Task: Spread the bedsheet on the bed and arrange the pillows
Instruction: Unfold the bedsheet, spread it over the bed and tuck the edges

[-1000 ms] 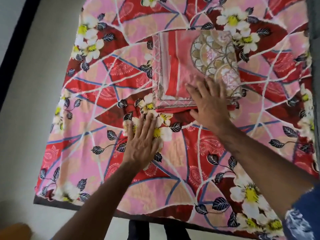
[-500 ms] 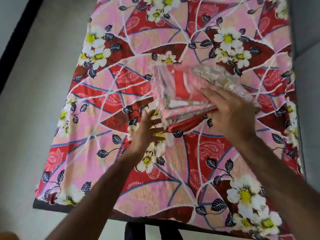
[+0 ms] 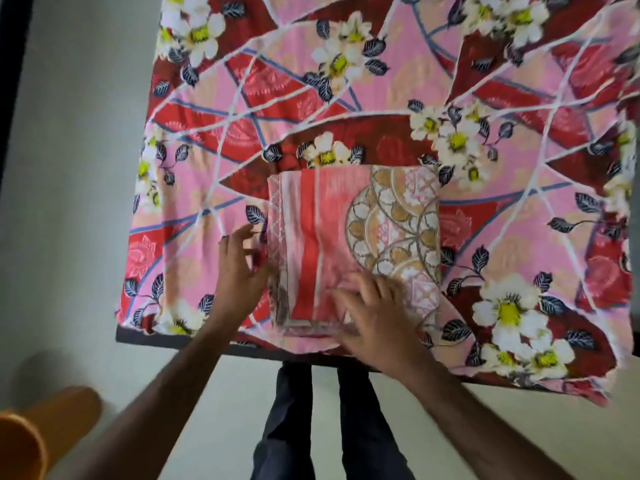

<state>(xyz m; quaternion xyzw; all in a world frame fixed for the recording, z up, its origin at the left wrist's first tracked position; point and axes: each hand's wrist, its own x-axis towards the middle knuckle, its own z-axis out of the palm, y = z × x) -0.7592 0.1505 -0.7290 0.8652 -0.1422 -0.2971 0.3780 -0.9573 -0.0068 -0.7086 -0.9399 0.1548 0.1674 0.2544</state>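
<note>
The folded bedsheet [image 3: 353,251] lies flat on the bed [image 3: 194,341], close to the near edge and roughly midway along it. It is a rectangular stack, red and pink striped on its left part, with a beige and white scalloped pattern on its right part. It rests on the floral cover [image 3: 398,98] that is already spread over the bed: pink and red panels, white lines, white flowers with yellow centres, dark leaves.

Left hand [image 3: 239,271]: positioned at the left side of the folded stack. The fingers are spread and slightly curled, with the tips at or just beside the stack's left edge. The grip is wide; motion blur prevents telling whether any layer is pinched.

Right hand [image 3: 377,317]: laid on top of the stack's near right corner, fingers spread and pointing left across the cloth. The grip is open, palm down, pressing on the sheet rather than closed around it. The image of this hand is blurred.

The stack therefore sits between the two hands, the left beside it and the right on it.

The person stands at the near edge of the bed; dark trousers [image 3: 329,427] show below it. An orange object [image 3: 31,441] lies on the pale floor [image 3: 76,168] at lower left.
</note>
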